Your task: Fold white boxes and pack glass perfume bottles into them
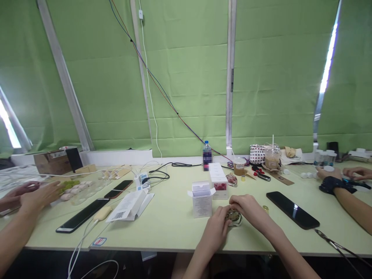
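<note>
Near the table's front edge, my left hand (216,228) is closed around the left side of a small clear glass bottle (235,219) with dark and greenish contents. From the upper right, my right hand (247,209) has its fingers bent together at the bottle's top. Whatever those fingertips pinch is hidden. Just behind my left hand stands a white box (202,205) with its flaps open. A taller white box with a red fruit picture (220,186) is behind it. A small gold-coloured cap (265,209) lies right of my right wrist.
A similar glass bottle (231,179), a drink cup (239,166) and a water bottle (207,157) stand farther back. A black phone (293,210) and pliers (334,244) lie to the right. Co-workers' hands (40,193) work at the left, others (331,174) at the right.
</note>
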A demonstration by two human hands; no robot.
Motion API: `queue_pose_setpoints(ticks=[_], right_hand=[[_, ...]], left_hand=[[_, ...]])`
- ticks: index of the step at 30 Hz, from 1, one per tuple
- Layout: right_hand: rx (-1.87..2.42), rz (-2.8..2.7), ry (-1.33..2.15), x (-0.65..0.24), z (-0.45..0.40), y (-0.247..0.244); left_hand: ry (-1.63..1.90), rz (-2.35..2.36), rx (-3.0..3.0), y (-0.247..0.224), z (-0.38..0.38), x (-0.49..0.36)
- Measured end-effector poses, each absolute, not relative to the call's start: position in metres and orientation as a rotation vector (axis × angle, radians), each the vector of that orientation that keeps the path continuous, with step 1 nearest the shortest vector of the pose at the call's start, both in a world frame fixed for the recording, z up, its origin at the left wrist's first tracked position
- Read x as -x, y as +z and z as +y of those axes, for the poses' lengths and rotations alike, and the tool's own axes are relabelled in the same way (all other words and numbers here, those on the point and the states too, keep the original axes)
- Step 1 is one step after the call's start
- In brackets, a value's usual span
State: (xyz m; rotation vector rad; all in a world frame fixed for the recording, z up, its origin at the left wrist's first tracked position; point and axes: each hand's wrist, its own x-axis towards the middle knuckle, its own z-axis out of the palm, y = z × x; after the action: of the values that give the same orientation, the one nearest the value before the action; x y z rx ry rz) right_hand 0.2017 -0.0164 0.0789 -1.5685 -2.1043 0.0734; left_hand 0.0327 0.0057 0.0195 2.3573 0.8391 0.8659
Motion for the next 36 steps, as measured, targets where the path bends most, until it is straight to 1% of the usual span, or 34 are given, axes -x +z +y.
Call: queue_pose_setpoints(ticks=[23, 29, 32, 36], right_hand=[[1.511, -2.127, 0.089, -0.200, -0.018, 0.079], [1.515, -2.094, 0.184, -0.202, -0.027, 0.087], [1.683, -2.050, 0.086, -0.211, -0.030, 0.090], [2.152, -1.998, -0.126, -0.235, -0.024, 0.083]], left_hand=[[0.915, 0.806, -2.328, 0.010, 0.011, -0.033], [0.952, 0.805, -2.264, 0.002, 0.014, -0.033], [0.945, 0.775, -2.316, 0.004, 0.014, -0.033], [0.909, 0.775, -2.393, 0.007, 0.012, -0.033]])
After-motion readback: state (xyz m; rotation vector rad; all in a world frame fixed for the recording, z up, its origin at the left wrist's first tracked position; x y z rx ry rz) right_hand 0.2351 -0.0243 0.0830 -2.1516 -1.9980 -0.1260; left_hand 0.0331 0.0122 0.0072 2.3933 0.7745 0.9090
